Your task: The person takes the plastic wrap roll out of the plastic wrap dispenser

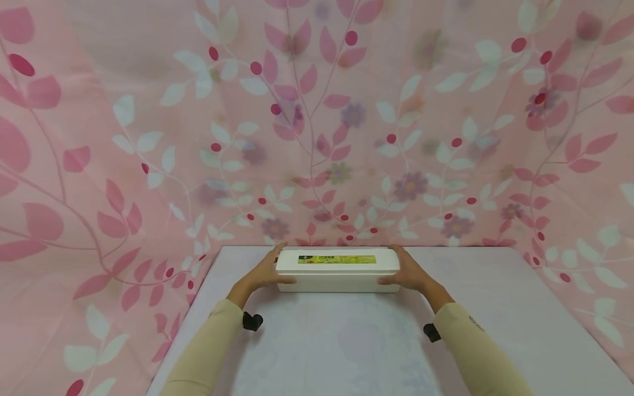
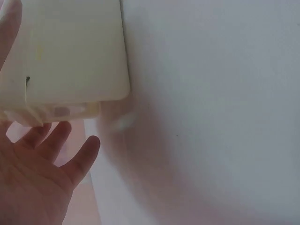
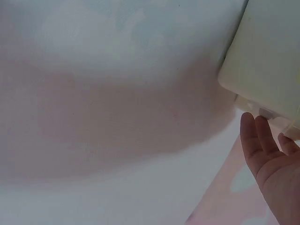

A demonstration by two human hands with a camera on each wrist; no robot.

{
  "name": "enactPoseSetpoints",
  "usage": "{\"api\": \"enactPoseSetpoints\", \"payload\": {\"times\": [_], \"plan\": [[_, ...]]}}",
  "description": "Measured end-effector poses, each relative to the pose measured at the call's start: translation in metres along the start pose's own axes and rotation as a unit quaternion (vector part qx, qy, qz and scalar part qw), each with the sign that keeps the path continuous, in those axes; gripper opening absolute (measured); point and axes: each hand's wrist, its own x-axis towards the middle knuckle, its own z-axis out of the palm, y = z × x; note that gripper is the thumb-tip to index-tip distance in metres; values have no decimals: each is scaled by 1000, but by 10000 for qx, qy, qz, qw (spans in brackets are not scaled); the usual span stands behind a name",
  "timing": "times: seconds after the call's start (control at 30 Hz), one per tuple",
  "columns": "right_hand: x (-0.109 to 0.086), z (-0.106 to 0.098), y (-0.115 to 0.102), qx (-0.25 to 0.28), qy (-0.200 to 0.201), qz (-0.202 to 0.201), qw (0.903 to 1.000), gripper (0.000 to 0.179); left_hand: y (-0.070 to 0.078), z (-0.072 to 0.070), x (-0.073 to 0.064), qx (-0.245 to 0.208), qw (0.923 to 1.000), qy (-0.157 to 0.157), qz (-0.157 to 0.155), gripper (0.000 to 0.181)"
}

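Observation:
A long white lidded box [image 1: 339, 282] stands at the far edge of the table, with a yellow-green printed label [image 1: 346, 259] on its lid. My left hand [image 1: 262, 274] grips its left end, thumb along the near side and fingers round the far corner. The right hand [image 1: 410, 273] holds the opposite end the same way. In the left wrist view, fingertips reach the end of the box [image 2: 79, 56]. Fingers also meet the box [image 3: 267, 51] at its end in the right wrist view. What is inside the box is hidden.
The table [image 1: 346, 341] has a pale, faintly patterned cover. Behind it and at both sides hangs a pink curtain [image 1: 317, 126] with leaves and flowers, meeting the far table edge just behind the box. A black wrist device [image 1: 252, 321] shows by the left sleeve.

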Motion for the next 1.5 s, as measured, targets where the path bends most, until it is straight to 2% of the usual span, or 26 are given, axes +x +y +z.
{"api": "enactPoseSetpoints", "payload": {"times": [0.17, 0.23, 0.43, 0.63, 0.83, 1.2, 1.23, 1.43, 1.5], "plan": [[-1, -1, -1, 97, -148, 214, 9996, 121, -7, -1, -4, -374, 9983, -227, -372, 120], [-1, -1, -1, 144, -195, 274, 9993, 125, -9, -2, -6, -494, 9973, -224, -497, 121], [-1, -3, 2, 391, -303, 190, 9986, 120, -10, -5, -5, -441, 9981, -225, -363, 116], [0, -2, 3, 292, -268, 275, 9988, 131, -8, -7, -3, -360, 9986, -262, -275, 119], [2, 1, 5, 455, -152, 124, 9988, 115, -9, -6, -1, -515, 9980, -289, -245, 106], [4, 5, 10, 305, -47, 347, 9989, 116, -7, 1, -1, -313, 9990, 53, -314, 100], [4, 5, 10, 284, -37, 355, 9990, 116, -2, 0, -2, -307, 9990, 34, -313, 100], [2, 8, 10, 179, 164, 299, 9993, 115, 1, -2, -2, -208, 9992, -98, -328, 104], [2, 8, 10, 124, 220, 252, 9994, 114, -2, -2, 1, -163, 9994, -91, -288, 105]]}}
